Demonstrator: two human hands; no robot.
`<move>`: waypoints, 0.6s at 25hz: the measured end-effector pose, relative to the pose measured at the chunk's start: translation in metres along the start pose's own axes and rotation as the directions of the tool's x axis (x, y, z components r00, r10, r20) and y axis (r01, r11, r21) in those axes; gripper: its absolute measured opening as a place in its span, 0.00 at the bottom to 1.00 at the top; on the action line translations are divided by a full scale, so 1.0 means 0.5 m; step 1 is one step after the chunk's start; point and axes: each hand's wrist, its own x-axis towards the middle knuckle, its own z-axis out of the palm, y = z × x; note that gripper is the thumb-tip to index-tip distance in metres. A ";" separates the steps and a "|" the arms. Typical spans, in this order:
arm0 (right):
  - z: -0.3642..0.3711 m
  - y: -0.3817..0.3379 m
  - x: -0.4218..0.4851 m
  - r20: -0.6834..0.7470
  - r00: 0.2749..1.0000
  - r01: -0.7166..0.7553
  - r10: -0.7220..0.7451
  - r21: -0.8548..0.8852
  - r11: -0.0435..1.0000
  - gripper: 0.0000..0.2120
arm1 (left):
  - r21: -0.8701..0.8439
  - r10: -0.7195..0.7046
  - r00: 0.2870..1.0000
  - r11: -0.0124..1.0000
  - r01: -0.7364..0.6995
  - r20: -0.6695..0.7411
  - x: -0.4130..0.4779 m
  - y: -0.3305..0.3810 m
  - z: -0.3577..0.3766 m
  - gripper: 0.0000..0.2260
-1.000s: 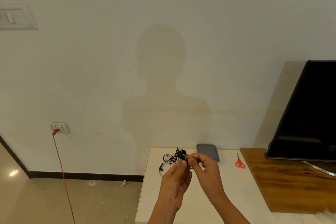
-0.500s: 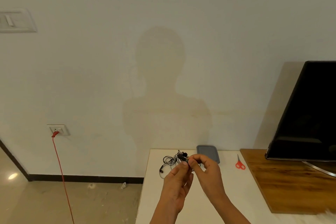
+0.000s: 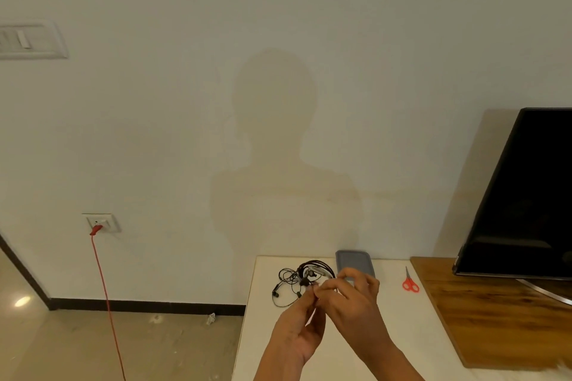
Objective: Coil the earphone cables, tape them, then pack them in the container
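Plain off-white wall with the person's shadow on it, and a white table pushed against it at the bottom of the shot.

Both hands are up over the table, fingertips basically meeting. The left hand comes in from below with thumb and forefinger pinched, the other fingers loosely curled. The right hand reaches in from the right, also pinching with curled fingers. Between them they hold the coiled earphone cable, a small dark loop sticking up just above the fingertips, off the table surface.

A second, loose earphone cable lies tangled on the table just left of the hands. The grey container sits at the back edge by the wall, right behind the right hand, which covers its near part. Can't tell if it's open or lidded. Red scissors lie off to the right, well apart from the hands.

There's something pale near the coil where the fingers meet, but it's too small and blurry to say if that's tape. Both forearms are cut off at the bottom edge.

Other stuff: a black TV on a wooden top at right, partly out of frame, and a wall socket with a red cord hanging down.
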 end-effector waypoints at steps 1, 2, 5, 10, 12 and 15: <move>-0.006 -0.006 -0.002 0.018 0.998 -0.064 0.063 0.113 0.991 0.10 | 0.026 0.022 1.000 0.999 -0.022 -0.003 0.001 0.002 -0.003 0.07; -0.014 -0.014 -0.004 0.038 0.985 -0.175 0.171 0.240 0.955 0.15 | 0.055 0.047 0.999 0.997 -0.047 0.002 0.002 0.004 -0.005 0.06; -0.041 -0.040 0.009 0.132 0.829 -0.520 0.544 0.539 0.662 0.28 | 0.138 0.064 0.998 0.988 -0.067 0.027 0.004 0.012 -0.002 0.05; -0.049 -0.043 0.050 0.279 0.832 -0.543 0.480 0.593 0.595 0.18 | 0.127 0.074 0.994 0.988 -0.084 0.083 0.001 0.013 0.001 0.08; -0.048 -0.042 0.049 0.289 0.861 -0.506 0.418 0.562 0.654 0.17 | 0.068 0.086 0.991 0.993 -0.093 0.104 0.002 0.017 -0.001 0.09; -0.035 -0.031 0.034 0.227 0.915 -0.404 0.334 0.505 0.763 0.14 | 0.032 0.107 0.985 0.993 -0.112 0.132 0.004 0.021 -0.004 0.08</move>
